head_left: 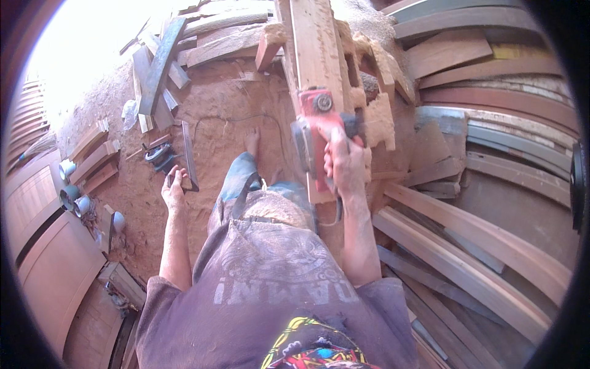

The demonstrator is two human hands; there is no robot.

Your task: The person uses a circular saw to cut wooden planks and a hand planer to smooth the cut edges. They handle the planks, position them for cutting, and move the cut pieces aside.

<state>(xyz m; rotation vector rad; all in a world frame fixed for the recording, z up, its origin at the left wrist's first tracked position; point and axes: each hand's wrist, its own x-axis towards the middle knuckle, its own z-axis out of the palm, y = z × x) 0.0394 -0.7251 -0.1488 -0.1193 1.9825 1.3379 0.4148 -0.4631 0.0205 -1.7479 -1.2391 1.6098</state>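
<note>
My right hand (345, 161) is closed around the handle of a red and black electric hand planer (318, 126). The planer rests on a long pale wooden plank (316, 43) that stretches away in front of me. Out to the left, my left hand (174, 186) has its fingers closed on the short arm of a dark L-shaped carpenter's square (189, 154). Just beyond that hand, a dark blue-black power tool (161, 157) lies on the ground; its exact kind is unclear.
Shavings-covered wood with slots (378, 117) lies along the plank's right side. Boards (467, 246) are stacked at the right. Offcuts (161, 67) pile up at the far left, and wooden panels (61, 270) stand at the near left. A cord (236, 119) crosses the reddish ground.
</note>
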